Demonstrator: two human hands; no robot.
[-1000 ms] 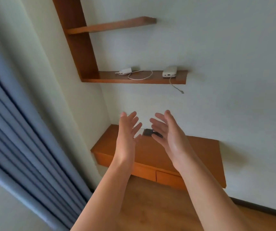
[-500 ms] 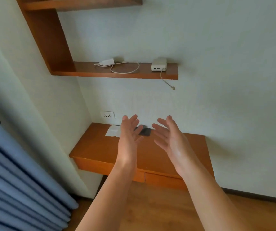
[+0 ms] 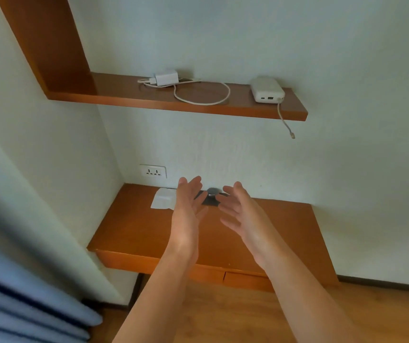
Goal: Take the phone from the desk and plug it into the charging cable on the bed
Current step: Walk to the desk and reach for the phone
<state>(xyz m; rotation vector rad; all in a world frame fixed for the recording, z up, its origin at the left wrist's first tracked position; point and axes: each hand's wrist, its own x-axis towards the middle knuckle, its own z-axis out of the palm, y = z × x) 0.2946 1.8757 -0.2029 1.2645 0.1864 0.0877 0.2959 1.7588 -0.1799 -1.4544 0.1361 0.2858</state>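
A dark phone [image 3: 210,198] lies flat at the back of the orange wooden desk [image 3: 134,233], close to the wall and partly hidden behind my fingers. My left hand [image 3: 187,206] and my right hand [image 3: 244,214] are both stretched out over the desk, palms facing each other, fingers spread, holding nothing. The phone shows in the gap between them, just beyond the fingertips. Neither the bed nor its charging cable is in view.
A white sheet of paper [image 3: 162,199] lies left of the phone. A wall socket [image 3: 153,171] sits above the desk. The upper shelf [image 3: 198,105] carries a white charger [image 3: 165,78] with a coiled cable and a power bank [image 3: 267,89] with a dangling cable. Blue curtains [image 3: 13,300] hang at left.
The view has drawn closer to the desk and swung left, bringing the socket and paper into view. Both open hands have reached further forward towards the phone.
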